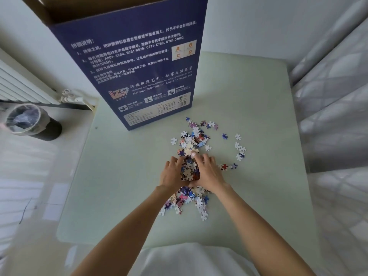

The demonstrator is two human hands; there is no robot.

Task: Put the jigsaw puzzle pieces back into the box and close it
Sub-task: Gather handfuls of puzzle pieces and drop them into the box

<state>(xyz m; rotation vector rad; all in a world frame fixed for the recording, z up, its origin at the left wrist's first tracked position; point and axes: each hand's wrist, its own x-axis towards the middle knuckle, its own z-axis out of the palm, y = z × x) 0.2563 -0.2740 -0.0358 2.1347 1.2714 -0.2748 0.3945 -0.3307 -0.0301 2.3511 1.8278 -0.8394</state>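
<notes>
Pale green square worktop (249, 96). Tall navy cardboard box (137, 72) upright at rear, top open. My left hand (171, 173) and right hand (209, 172) cup a heap of small multicoloured jigsaw pieces (188, 169), grip curled round it. Light, loose; scoop from underneath.

I see a pale green table (249, 116) filling the middle of my view. To its left, on a light tiled floor (23, 166), stands a dark round waste bin (31, 122) lined with a clear plastic bag — something crumpled lies inside, though I can't tell what. Behind the bin a white ribbed radiator (22, 84) runs along the wall, with a white pipe fitting (69, 97) at its near end. On the right is quilted white bedding (334, 100) — just beside the table's edge.
</notes>
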